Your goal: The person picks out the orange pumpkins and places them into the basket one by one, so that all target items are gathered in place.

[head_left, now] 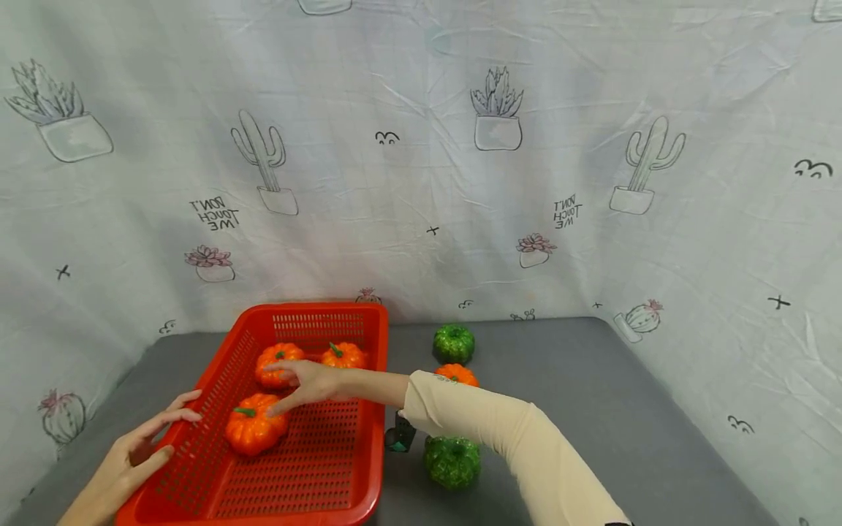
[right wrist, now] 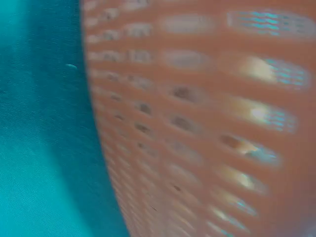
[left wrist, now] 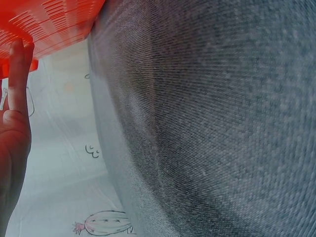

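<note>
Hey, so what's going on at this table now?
A person's left hand rests on the left edge of a red basket. The right hand is inside it, close to two orange pumpkins; a third sits toward the back right. Outside, on the gray table, are two green pumpkins and another orange pumpkin.

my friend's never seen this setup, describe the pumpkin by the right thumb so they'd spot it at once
In the head view, find the red basket on the left part of the grey table. Inside, the orange pumpkin is by the right hand. Unlike the other two pumpkins in there, it sits nearest the camera, lowest in the picture.
</note>
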`<state>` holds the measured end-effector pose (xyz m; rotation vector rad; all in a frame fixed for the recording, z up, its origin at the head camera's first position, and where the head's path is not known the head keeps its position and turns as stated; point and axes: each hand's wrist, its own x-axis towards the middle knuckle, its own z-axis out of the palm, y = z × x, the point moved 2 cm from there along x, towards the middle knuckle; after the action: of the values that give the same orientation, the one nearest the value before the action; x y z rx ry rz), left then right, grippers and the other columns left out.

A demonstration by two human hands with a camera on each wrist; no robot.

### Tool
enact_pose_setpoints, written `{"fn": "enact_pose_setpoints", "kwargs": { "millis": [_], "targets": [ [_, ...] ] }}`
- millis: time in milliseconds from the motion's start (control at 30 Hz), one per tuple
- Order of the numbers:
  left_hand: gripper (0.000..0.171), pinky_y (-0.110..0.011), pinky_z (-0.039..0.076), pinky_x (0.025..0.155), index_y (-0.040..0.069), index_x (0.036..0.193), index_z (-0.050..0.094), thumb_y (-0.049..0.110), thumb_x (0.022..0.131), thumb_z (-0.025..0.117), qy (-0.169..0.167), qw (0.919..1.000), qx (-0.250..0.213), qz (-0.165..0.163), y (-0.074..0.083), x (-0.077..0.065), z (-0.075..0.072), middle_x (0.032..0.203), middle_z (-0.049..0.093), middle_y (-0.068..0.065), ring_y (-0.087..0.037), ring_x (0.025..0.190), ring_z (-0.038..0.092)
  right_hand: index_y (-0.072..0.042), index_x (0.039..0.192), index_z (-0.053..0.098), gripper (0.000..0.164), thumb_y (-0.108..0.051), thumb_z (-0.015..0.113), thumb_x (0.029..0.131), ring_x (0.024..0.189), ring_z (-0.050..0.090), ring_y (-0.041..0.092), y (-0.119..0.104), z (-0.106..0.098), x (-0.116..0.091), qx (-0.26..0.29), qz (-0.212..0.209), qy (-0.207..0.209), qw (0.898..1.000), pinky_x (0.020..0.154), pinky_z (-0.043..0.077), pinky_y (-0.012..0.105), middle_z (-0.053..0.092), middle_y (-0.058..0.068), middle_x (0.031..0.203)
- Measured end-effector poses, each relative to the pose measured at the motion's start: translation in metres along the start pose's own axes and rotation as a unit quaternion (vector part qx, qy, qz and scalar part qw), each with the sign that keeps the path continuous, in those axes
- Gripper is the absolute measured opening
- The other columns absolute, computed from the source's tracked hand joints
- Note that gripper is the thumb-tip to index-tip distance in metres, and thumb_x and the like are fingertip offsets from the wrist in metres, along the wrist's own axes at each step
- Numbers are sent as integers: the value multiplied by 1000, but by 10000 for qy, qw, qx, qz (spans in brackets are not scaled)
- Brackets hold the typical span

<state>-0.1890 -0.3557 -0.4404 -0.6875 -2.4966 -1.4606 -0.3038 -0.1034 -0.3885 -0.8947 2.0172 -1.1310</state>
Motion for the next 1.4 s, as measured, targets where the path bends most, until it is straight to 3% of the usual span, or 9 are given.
{"fn": "enact_pose_setpoints", "kwargs": {
  "millis": [100,267,433,633,800,933,1167,1267,1400],
  "targets": [
    [36,-22,51,70,-7,130,46,-13,95,38,40,9994,199,272,0,2,1,150,27,17,13,128,28,-17,146,40,65,-16,69,89,135,37,16,-10,-18,-15,-74,-307,176,9993,97,40,23,39,-1,148],
    [36,-19,48,71,-4,131,47,-10,96,41,83,9989,450,41,-4,1,0,148,27,20,15,127,25,-20,141,48,55,-20,69,90,137,33,10,-11,-41,-47,-111,-586,455,9972,104,34,23,42,-9,145],
    [35,-16,44,72,-1,131,47,-7,98,42,130,9977,637,-196,-10,1,0,144,27,25,18,123,25,-12,142,46,54,-15,66,92,138,31,10,-4,-65,-85,97,-947,876,9916,110,27,28,42,-6,146],
    [35,-14,43,72,-2,131,48,-8,97,43,147,9972,723,-100,-11,2,-1,145,27,24,18,124,25,-10,142,46,53,-12,65,92,139,32,12,17,-91,-133,-99,-1276,1538,9798,111,27,35,41,0,148],
    [37,-20,49,65,-1,132,46,-9,97,41,127,9978,646,-102,-13,0,-2,144,26,27,17,120,28,-12,141,47,55,-11,67,90,139,32,13,44,-103,-161,-33,-1443,1871,9717,111,27,37,41,2,148],
    [38,-25,51,62,0,134,45,-9,98,40,93,9984,544,-129,-15,0,-2,145,25,27,17,117,33,-10,141,47,55,-11,68,89,138,33,15,65,-109,-178,162,-1473,1913,9703,111,26,40,42,3,147],
    [36,-24,51,62,1,134,46,-6,99,41,156,9969,695,-322,-17,1,0,141,24,31,19,114,29,0,145,38,61,-7,66,91,141,28,23,96,-110,-201,362,-1486,1615,9750,112,23,39,38,9,150],
    [36,-18,46,64,3,134,47,-3,99,43,208,9949,901,-413,-18,2,0,138,24,33,20,115,27,-2,146,36,65,-8,67,90,142,26,22,105,-109,-210,238,-1383,1610,9769,112,22,39,36,9,151],
    [37,-19,47,63,5,137,45,-2,100,42,176,9949,812,-577,-20,2,0,137,23,34,20,114,26,-4,149,31,70,-8,68,89,143,23,25,117,-108,-215,-96,-1376,1577,9778,113,18,47,28,14,154]
  ]
}}
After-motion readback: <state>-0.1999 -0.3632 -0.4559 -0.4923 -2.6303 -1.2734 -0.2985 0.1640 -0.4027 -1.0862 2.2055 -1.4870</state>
